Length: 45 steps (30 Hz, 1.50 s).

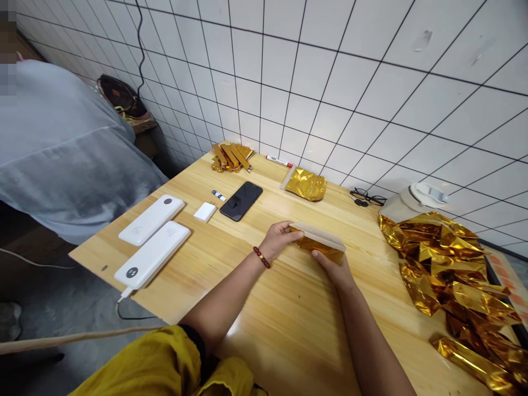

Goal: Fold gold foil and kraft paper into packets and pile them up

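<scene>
Wooden table point(284, 322) beneath all. Heap of crumpled gold foil point(445, 258) on right side. Gold strip point(320, 242) over table's middle, pale border along far edge; long axis left to right, right end angled nearer. Lies between hands, neither closer: left hand point(278, 237) pinches left end, right hand point(336, 268) grasps near edge toward right end. Red bead bracelet point(261, 257) on left wrist.

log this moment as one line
left hand: holds gold foil piece | right hand: holds same piece | phone: on table, screen dark | crumpled foil: right side
</scene>
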Tool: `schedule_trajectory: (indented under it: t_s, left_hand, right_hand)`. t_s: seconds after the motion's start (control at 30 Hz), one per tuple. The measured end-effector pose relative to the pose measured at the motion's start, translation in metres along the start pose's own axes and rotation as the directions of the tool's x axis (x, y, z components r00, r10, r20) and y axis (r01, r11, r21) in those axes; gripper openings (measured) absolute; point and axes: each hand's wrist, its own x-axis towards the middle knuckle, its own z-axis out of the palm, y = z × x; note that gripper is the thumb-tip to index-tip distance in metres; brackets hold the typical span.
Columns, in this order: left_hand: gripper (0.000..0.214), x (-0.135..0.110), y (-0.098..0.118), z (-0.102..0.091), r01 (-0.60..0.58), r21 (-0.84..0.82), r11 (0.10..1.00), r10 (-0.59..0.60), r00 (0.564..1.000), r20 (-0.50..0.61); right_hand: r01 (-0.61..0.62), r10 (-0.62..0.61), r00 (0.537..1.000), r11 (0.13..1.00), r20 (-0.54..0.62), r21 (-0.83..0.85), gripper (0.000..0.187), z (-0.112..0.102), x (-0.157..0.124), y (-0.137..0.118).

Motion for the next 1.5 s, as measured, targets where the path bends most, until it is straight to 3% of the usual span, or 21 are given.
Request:
schedule_trajectory:
  t_s: [0.2,0.33,0.47,0.67,0.97,1.2,1.27,1.4,1.5]
  left_hand:
    - [0.031,0.007,0.002,-0.006,-0.06,-0.152,0.987,0.038,0.989,-0.142]
    - [0.025,0.011,0.001,-0.01,-0.122,-0.149,0.981,0.086,0.97,-0.228]
    - [0.027,0.01,0.0,-0.008,-0.112,-0.096,0.989,0.091,0.976,-0.198]
    - [0.026,0.009,-0.002,-0.007,-0.128,0.003,0.992,0.126,0.974,-0.19]
    - [0.027,0.015,-0.003,-0.014,-0.155,-0.043,0.987,0.14,0.959,-0.248]
    - [0.031,0.012,0.002,-0.01,-0.158,0.161,0.974,0.188,0.963,-0.194]
    - [0.03,0.013,0.003,-0.011,-0.166,0.153,0.974,0.197,0.956,-0.217]
    - [0.028,0.015,0.003,-0.014,-0.166,0.09,0.982,0.184,0.951,-0.247]
    - [0.029,0.015,0.003,-0.015,-0.164,0.068,0.984,0.176,0.956,-0.233]
  right_hand:
    - [0.111,-0.107,0.979,0.994,0.175,-0.012,0.031,0.002,0.004,0.004]
    - [0.094,-0.102,0.981,0.994,0.166,0.057,0.034,0.002,0.007,0.008]
    - [0.105,-0.114,0.983,0.992,0.142,0.073,0.04,0.002,0.007,0.005]
    - [0.062,-0.076,0.991,0.991,0.107,0.121,0.065,-0.001,0.006,0.006]
    - [0.085,-0.104,0.988,0.983,0.114,0.161,0.057,-0.001,0.008,0.009]
    - [0.181,-0.19,0.98,0.973,0.051,0.146,0.086,-0.002,0.005,0.016]
    - [0.234,-0.242,0.969,0.965,0.056,0.123,0.07,-0.001,0.005,0.015]
    - [0.29,-0.297,0.937,0.955,0.184,0.063,0.015,0.0,0.007,0.01]
    - [0.282,-0.287,0.944,0.958,0.162,0.053,0.008,0.001,0.009,0.008]
